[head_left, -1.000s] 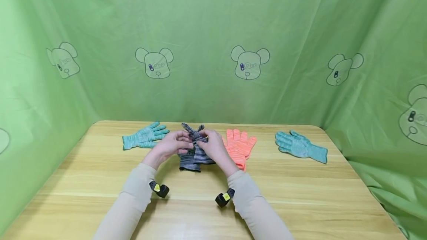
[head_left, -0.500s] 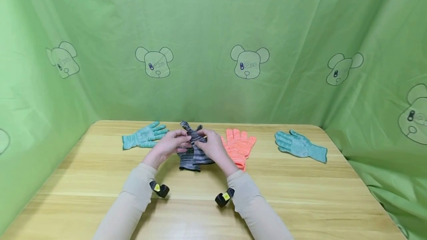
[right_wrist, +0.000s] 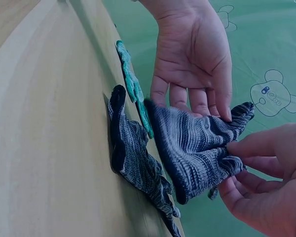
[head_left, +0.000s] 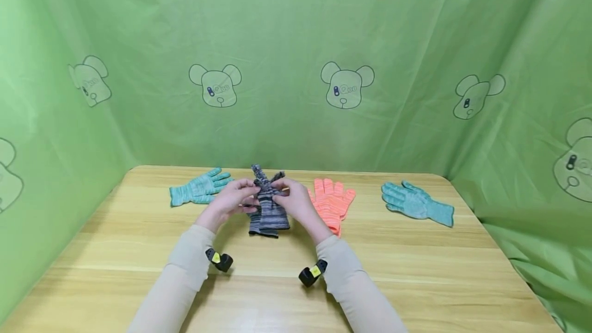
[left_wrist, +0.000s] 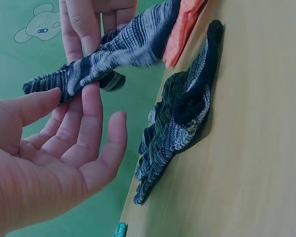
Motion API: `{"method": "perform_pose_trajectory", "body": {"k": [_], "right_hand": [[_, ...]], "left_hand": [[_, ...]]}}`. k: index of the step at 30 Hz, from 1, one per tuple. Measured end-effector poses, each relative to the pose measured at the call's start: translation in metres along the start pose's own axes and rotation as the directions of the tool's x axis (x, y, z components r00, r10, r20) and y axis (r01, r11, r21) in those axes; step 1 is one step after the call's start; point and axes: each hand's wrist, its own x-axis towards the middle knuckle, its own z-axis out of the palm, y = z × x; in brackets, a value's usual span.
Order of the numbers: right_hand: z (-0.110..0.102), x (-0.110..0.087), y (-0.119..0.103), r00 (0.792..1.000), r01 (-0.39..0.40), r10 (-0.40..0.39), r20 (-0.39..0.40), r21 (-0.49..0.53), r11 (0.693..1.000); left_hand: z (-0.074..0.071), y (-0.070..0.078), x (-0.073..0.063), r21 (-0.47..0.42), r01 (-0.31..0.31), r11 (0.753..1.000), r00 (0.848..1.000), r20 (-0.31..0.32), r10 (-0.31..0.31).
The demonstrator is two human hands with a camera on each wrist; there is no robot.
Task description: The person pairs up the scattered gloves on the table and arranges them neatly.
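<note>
A dark grey-and-black striped knit glove [head_left: 274, 214] is held up between both hands, its cuff hanging down toward me. My left hand [head_left: 233, 198] pinches it near the fingers with thumb and fingertips; the other fingers spread beneath, as the left wrist view shows. On the opposite side, my right hand [head_left: 297, 200] pinches the same glove between thumb and fingers [right_wrist: 229, 190]. Under it a second striped glove [left_wrist: 180, 106] lies on the table, partly covered by the held one in the head view.
An orange glove pair [head_left: 330, 204] lies just right of the hands. One teal glove [head_left: 199, 189] rests at the left, another teal glove [head_left: 416, 203] at the right. Green cloth [head_left: 287, 132] surrounds the wooden table [head_left: 416, 271] at the back and sides.
The held glove has straightened, its cuff swinging left and its fingers pointing more upward. My left hand has shifted slightly left. Both hands keep hold of the glove.
</note>
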Motion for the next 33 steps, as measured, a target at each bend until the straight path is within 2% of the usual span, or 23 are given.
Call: {"method": "perform_pose_trajectory", "body": {"k": [14,33], "right_hand": [[0.000,-0.001,0.001,1.000,-0.011,0.012,0.017,-0.053,0.999],[0.002,0.000,0.007,0.998,-0.052,0.053,0.024,-0.031,0.998]], "left_hand": [[-0.007,-0.006,0.003,0.026,0.035,0.999,0.999,-0.018,-0.035],[-0.016,-0.009,0.004,0.035,0.085,0.996,0.994,-0.077,-0.082]]}}
